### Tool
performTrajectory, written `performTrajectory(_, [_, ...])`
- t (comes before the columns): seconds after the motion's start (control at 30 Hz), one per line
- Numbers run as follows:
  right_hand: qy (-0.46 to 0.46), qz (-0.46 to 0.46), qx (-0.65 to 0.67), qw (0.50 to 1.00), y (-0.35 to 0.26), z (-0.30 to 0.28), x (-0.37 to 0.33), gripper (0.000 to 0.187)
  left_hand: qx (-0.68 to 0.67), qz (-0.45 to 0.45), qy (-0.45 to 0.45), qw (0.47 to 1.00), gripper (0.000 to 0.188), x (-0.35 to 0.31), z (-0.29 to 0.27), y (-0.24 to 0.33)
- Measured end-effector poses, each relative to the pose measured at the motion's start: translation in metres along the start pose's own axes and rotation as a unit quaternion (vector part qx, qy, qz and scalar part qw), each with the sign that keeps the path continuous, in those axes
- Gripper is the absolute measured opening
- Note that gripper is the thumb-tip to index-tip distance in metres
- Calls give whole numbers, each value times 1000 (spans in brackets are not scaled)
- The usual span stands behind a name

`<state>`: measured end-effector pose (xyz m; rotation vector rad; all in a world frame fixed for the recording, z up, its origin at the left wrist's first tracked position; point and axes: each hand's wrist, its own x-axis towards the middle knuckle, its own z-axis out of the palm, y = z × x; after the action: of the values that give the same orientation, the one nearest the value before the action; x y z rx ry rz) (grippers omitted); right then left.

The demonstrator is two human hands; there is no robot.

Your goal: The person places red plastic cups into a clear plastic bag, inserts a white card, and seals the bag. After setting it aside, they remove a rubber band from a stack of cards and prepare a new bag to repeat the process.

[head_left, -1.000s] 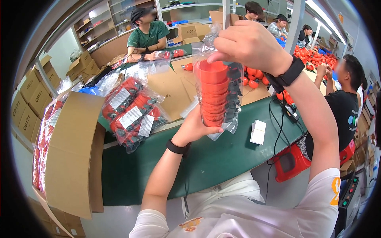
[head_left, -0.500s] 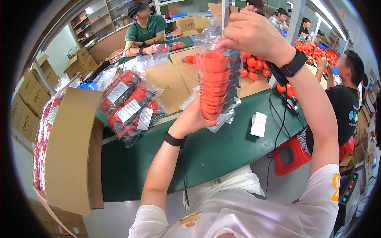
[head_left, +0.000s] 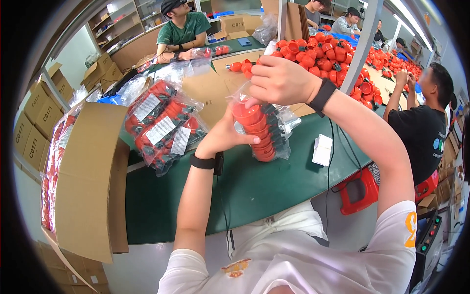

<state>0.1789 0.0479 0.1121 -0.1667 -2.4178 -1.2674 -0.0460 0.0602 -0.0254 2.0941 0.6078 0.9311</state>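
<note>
A clear plastic bag (head_left: 258, 131) with a nested stack of red cup-shaped parts, dark pieces along one side, stands tilted over the green table. My left hand (head_left: 221, 136) is wrapped round its near left side, thumb across the front. At the bag's mouth, my right hand (head_left: 284, 82) has its fingers curled closed on the plastic; the fingertips are partly hidden. To the left lie several filled bags (head_left: 164, 122) of the same red parts, with white printed labels on them. A small stack of white labels (head_left: 321, 150) rests on the table to the right.
Beyond my right hand is a large heap of red parts (head_left: 320, 56). An open cardboard box (head_left: 90, 181) stands at the left, bags of red parts beside it. A black cable (head_left: 329, 186) hangs off the table near a red stool (head_left: 360, 193). Other people sit around the table.
Both hands have brought the bag down toward the table and nearer to me. My right hand has lowered most, uncovering the heap of red parts behind it.
</note>
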Motion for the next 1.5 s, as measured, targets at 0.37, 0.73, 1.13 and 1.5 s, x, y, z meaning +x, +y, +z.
performTrajectory(0.37, [69, 179, 105, 976, -12, -43, -22, 34, -229, -87, 45, 969, 73, -2, -6, 29])
performTrajectory(0.73, [-70, 737, 228, 632, -163, -84, -180, 17, -193, -133, 30, 972, 72, -6, -13, 22])
performTrajectory(1.13, [-120, 739, 152, 645, -206, -48, -222, 21, -147, -144, 50, 977, 65, -6, -10, 21])
performTrajectory(1.5, [-133, 731, 65, 666, -218, -44, -221, 17, -149, -139, 40, 978, 67, -6, -8, 20])
